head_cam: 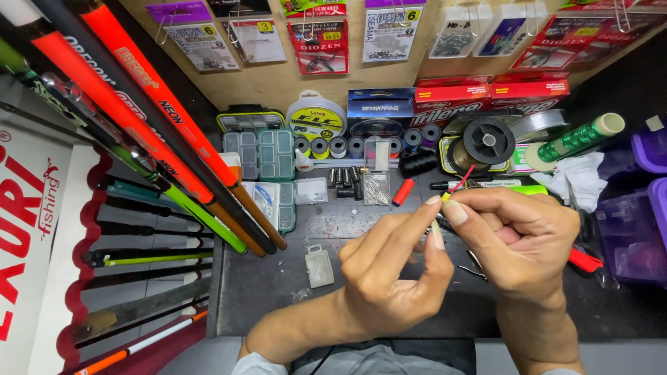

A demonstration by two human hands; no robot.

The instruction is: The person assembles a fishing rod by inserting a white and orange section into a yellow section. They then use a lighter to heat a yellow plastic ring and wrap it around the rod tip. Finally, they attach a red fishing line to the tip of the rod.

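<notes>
Where the view begins at the far left, a bundle of fishing rods [149, 132] in orange, black and green leans across from the upper corner down onto the dark counter [278, 285]. Just right of their butt ends lie grey-green compartment boxes [260, 154], and nearer the person a small clear plastic box [319, 267] sits alone on the counter. Behind these, a row of small line spools [361, 146] stands below a wall of hanging hook packets [316, 42].

The left hand [385, 278] is curled nearly closed, thumb and forefinger pinched on a thin pale stick [437, 232] that stands roughly upright between the two hands. The right hand [517, 239] meets it from the other side, fingers folded in and its thumb and forefinger tips pressed together at the stick's yellow top, where a short red strand [462, 178] pokes up and away. The stick is held above the counter, right of centre, in front of a red-capped tube [403, 192].

Farther right stand a black reel of line [488, 141], a green-wound spool [577, 139], crumpled white cloth [580, 177] and purple plastic bins [636, 229].
</notes>
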